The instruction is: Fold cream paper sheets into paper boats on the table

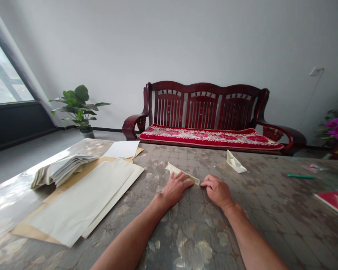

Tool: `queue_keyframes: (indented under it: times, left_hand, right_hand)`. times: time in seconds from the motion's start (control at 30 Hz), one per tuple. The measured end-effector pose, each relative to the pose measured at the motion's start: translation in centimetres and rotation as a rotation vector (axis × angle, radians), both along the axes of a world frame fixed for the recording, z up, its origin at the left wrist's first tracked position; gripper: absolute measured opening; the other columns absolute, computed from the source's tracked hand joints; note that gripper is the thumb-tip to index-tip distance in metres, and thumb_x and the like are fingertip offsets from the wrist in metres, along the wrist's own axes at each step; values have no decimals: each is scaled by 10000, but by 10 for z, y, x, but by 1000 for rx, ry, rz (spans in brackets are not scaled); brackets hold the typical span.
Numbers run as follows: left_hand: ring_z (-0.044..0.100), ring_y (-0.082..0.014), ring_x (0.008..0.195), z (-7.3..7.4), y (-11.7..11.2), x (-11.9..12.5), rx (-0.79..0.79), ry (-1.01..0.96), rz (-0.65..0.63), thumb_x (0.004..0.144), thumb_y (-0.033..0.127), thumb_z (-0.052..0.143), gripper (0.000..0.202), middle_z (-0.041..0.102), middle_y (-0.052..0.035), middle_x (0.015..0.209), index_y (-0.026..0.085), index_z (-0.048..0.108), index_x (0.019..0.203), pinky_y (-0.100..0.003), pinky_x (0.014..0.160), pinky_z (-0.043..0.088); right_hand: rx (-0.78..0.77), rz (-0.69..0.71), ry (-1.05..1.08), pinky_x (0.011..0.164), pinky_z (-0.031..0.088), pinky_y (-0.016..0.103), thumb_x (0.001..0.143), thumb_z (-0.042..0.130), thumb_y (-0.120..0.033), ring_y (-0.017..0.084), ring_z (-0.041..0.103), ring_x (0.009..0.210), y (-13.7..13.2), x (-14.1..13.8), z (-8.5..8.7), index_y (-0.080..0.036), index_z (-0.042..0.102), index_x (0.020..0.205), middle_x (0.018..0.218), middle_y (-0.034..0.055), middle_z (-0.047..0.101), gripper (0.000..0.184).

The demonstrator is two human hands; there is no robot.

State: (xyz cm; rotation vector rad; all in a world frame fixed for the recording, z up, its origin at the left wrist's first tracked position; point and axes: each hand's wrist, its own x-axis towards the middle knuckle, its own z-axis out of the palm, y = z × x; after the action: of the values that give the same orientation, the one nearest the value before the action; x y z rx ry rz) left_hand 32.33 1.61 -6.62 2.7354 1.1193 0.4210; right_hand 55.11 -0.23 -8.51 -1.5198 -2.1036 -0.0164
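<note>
A strip of cream paper [183, 172], folded into a narrow slanting shape, lies on the table in front of me. My left hand [177, 186] rests flat across it, fingers stretched toward its right end and covering part of its near edge. Just right of that end is my right hand [218, 190], its fingers curled in and the index finger pointing at the paper's tip, with a small gap between them. Nothing shows in the right hand. Farther back to the right sits a folded paper boat [236, 162] in the same cream colour.
On the left, cream sheets [84, 197] lie over brown paper beside a thick stack of folded papers [63, 169]. A green pen [304, 176] and a red booklet [334, 201] are at the right. Beyond the patterned table [191, 240] stands a wooden bench [204, 108].
</note>
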Motion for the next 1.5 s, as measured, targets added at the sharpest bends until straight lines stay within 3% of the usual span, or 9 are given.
queue_keyframes:
  times: [0.3,0.6,0.93,1.23,1.5]
  left_hand:
    - [406,-288,1320,2,-2,3,-46,25,18,884,59,396,539,530,-55,1381,354,558,1306,-622,1090,251]
    - [361,-298,1375,-2,0,3,-72,15,24,878,43,394,576,503,-38,1434,368,540,1331,-644,1107,226]
    - [323,-333,1406,1,2,3,-111,47,31,871,31,363,604,469,-3,1480,367,537,1342,-678,1104,206]
    - [326,-327,1410,-4,6,0,-89,39,13,859,21,379,622,466,4,1484,380,535,1342,-679,1106,212]
    - [338,-285,1413,-8,14,-7,-111,27,-27,803,-21,408,670,503,49,1455,402,583,1293,-621,1154,192]
  right_hand:
    - [-1,94,-70,772,464,262,766,448,-20,169,596,872,1,-1,2,-319,772,934,862,14,682,472]
    - [0,108,0,758,463,255,708,477,-7,161,609,834,0,2,-2,-303,768,809,830,-6,694,428]
    - [13,109,-136,749,447,266,783,454,-20,169,574,848,-1,-3,4,-330,766,941,866,2,692,467]
    - [8,34,-42,714,437,265,871,601,-238,169,619,853,-1,-4,3,-318,757,846,864,-9,707,177]
    - [5,111,-89,710,420,249,896,604,-255,152,633,860,4,-3,5,-299,755,863,889,-21,703,161]
